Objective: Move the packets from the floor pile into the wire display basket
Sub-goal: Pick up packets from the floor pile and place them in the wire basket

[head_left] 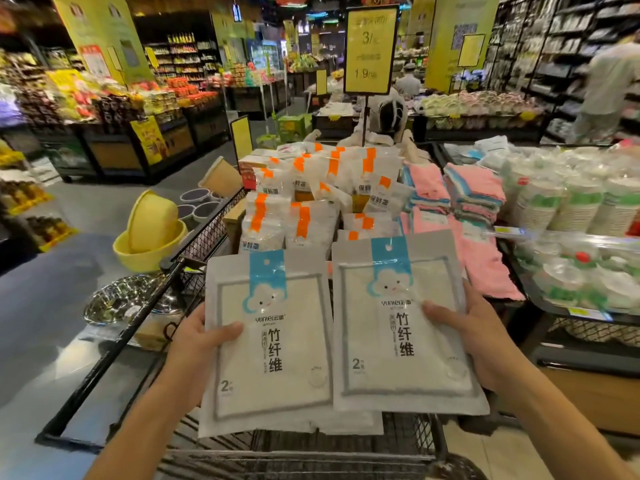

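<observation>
A: Status on the hands?

B: Both busy. Left hand (194, 344) grips the left stack of packets (273, 344) at its left edge, thumb lying across the front. Right hand (474, 337) grips the right stack of packets (401, 327) at its right edge, thumb on the front too.

A: Where are the stacks relative to the basket?

B: Held side by side over the near end of the wire basket (194, 251), inner edges overlapping slightly, the right one on top. Each front packet is white with a blue cloud tab at the top. More packets sit behind the front one on the left – edges stick out at the bottom. Can't tell whether they rest on the basket or hang clear of it.

A: What's already in the basket?

B: Farther in, white bags with orange strips (311, 199), stood in rows. Right of those, folded pink and blue cloths (474, 192).

A: Surroundings?

B: Yellow price sign (370, 50) on a pole at the far end. Left, on the floor – yellow basins (150, 233) and steel bowls (117, 303). Right, a neighbouring bin with stacked paper cups (568, 202). Far right, a person (609, 81) stands by the shelves, blurred.
</observation>
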